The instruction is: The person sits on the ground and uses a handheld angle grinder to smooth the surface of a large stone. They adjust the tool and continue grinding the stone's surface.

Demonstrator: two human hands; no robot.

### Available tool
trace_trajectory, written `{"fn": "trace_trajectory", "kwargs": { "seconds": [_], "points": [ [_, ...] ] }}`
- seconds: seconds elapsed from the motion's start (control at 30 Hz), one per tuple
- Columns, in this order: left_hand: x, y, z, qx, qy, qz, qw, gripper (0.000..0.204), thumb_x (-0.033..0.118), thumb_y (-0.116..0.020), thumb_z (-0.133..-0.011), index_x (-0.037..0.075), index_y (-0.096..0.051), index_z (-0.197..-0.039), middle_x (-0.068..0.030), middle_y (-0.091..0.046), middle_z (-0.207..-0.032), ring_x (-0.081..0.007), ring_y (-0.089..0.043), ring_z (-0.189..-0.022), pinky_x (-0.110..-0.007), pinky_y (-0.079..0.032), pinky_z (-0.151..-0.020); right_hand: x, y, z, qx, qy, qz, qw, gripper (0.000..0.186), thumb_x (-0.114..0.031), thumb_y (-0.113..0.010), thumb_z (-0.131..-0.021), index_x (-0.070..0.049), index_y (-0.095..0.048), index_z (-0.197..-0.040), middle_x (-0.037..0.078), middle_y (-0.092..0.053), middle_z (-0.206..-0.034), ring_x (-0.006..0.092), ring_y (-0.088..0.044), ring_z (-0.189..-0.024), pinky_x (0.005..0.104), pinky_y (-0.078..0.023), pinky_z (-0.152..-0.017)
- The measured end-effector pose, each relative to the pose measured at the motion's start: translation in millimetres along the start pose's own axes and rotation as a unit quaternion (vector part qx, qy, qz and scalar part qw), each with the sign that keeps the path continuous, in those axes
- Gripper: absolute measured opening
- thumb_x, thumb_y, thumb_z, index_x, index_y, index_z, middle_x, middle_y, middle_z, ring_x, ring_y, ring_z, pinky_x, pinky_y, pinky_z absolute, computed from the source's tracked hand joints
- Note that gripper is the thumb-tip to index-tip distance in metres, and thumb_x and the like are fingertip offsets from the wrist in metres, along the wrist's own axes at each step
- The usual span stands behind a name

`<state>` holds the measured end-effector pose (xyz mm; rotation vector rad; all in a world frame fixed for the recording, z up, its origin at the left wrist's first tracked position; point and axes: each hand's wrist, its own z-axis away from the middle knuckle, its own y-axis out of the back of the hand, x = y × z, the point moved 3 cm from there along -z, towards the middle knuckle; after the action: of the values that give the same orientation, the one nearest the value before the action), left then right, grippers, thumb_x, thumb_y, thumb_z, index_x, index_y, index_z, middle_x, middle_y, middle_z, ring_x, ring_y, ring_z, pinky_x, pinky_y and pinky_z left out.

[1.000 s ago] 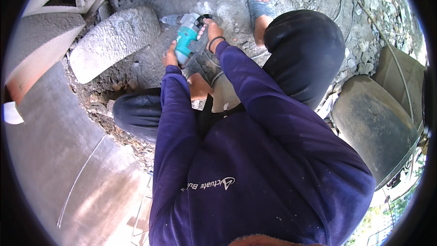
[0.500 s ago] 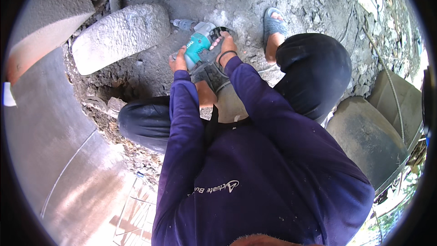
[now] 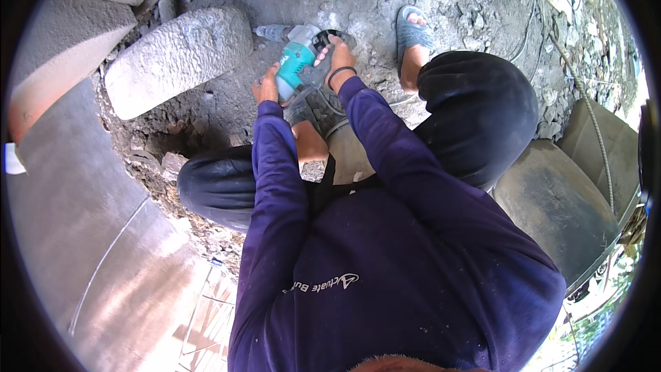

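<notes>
Teal power tool (image 3: pixel 295 62) partly hides left fingers (image 3: pixel 272 72).

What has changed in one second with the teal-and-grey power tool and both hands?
Mainly the view shifted: the right foot's blue-grey slipper sits lower and farther right in view. Nothing was visibly grasped or released. The left hand and right hand still hold the power tool, its nose near the right end of the pale, rough slab.
</notes>
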<state>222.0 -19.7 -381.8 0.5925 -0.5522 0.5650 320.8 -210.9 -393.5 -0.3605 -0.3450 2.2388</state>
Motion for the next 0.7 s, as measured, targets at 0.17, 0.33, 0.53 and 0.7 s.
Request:
{"fn": "trace_trajectory", "kwargs": {
  "seconds": [0.17,0.33,0.53,0.7],
  "points": [
    [-42,2,-26,-0.067,0.007,0.042,0.997,0.091,0.045,-0.087,-0.072,-0.016,-0.055,-0.131,-0.0272,-0.069,-0.11,-0.0304,-0.07,-0.088,-0.045,-0.057,-0.074,-5,13,12,-0.01,-0.003,0.029,1.0,0.022,-0.02,-0.07,-0.089,-0.01,-0.054,-0.078,0.006,-0.052,-0.063,0.0222,-0.053,-0.05,0.0409,-0.047,-0.046],
    [-52,13,-18,-0.031,-0.009,0.08,0.996,0.108,0.041,-0.088,-0.069,-0.018,-0.04,-0.145,-0.0314,-0.06,-0.131,-0.0346,-0.066,-0.11,-0.043,-0.052,-0.098,1,25,9,-0.009,-0.015,0.025,1.0,0.022,-0.022,-0.066,-0.091,-0.008,-0.054,-0.079,0.007,-0.052,-0.063,0.0229,-0.054,-0.05,0.0427,-0.05,-0.047],
    [-54,3,-21,0.005,-0.009,0.094,0.996,0.102,0.038,-0.087,-0.07,-0.017,-0.04,-0.142,-0.0297,-0.06,-0.127,-0.0362,-0.07,-0.093,-0.045,-0.059,-0.077,-5,11,24,0.04,0.029,0.036,0.998,0.02,-0.018,-0.066,-0.09,-0.007,-0.053,-0.08,0.007,-0.052,-0.063,0.0233,-0.053,-0.049,0.0424,-0.048,-0.045],
    [-6,9,18,-0.026,-0.016,0.025,0.999,0.071,0.041,-0.084,-0.072,-0.005,-0.058,-0.118,-0.0216,-0.066,-0.105,-0.0332,-0.069,-0.079,-0.046,-0.059,-0.066,1,17,30,0.044,0.026,-0.006,0.999,0.018,-0.016,-0.067,-0.088,-0.007,-0.053,-0.082,0.008,-0.051,-0.063,0.0232,-0.053,-0.048,0.0421,-0.048,-0.044]
  ]
}}
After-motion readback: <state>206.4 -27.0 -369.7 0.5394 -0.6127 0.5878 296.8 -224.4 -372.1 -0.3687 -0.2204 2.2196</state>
